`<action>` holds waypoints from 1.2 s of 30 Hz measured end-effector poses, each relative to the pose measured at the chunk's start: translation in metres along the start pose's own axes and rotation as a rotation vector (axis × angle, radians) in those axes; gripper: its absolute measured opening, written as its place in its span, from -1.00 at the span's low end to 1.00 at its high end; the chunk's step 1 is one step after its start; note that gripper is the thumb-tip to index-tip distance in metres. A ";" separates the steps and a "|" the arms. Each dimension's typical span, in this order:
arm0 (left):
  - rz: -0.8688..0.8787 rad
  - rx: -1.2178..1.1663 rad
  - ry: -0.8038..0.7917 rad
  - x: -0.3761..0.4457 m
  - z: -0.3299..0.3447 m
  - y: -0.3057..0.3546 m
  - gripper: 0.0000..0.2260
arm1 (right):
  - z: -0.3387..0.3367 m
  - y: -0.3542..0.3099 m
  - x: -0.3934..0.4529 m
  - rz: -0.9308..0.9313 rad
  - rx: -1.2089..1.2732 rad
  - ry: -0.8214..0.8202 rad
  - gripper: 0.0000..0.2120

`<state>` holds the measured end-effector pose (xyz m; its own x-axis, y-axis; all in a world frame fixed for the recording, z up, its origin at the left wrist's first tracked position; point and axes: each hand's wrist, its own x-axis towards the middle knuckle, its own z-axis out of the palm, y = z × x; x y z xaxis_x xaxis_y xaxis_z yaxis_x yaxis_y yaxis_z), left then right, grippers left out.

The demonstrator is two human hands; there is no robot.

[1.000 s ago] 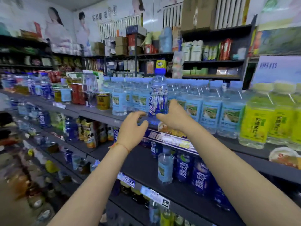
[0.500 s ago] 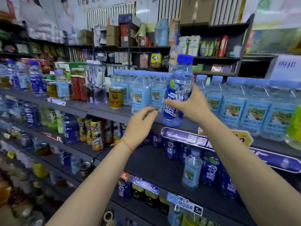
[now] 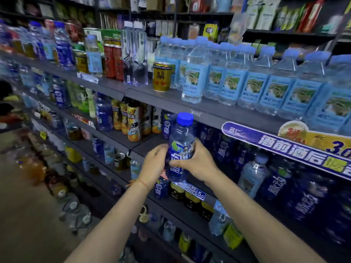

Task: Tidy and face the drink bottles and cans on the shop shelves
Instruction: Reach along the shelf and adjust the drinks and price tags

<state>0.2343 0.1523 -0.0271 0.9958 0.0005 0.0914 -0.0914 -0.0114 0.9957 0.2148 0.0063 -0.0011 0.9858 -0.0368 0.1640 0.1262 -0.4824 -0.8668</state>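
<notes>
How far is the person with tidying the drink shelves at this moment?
Done: the light-blue water bottles stand in a faced row on the upper shelf. In hand: the left hand and right hand both grip a blue-capped bottle, not yet shelved. Left: one light-blue bottle stands among dark blue ones below; the lower shelves look mixed.
</notes>
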 end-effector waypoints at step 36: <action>0.116 0.202 -0.405 0.172 -0.045 -0.016 -0.82 | 0.078 0.030 0.136 0.378 0.027 0.204 -0.83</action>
<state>0.4066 0.1973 -0.0267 0.9033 -0.4018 0.1503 -0.2399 -0.1827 0.9535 0.3612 0.0548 -0.0419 0.9215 -0.3801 -0.0799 -0.2339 -0.3787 -0.8955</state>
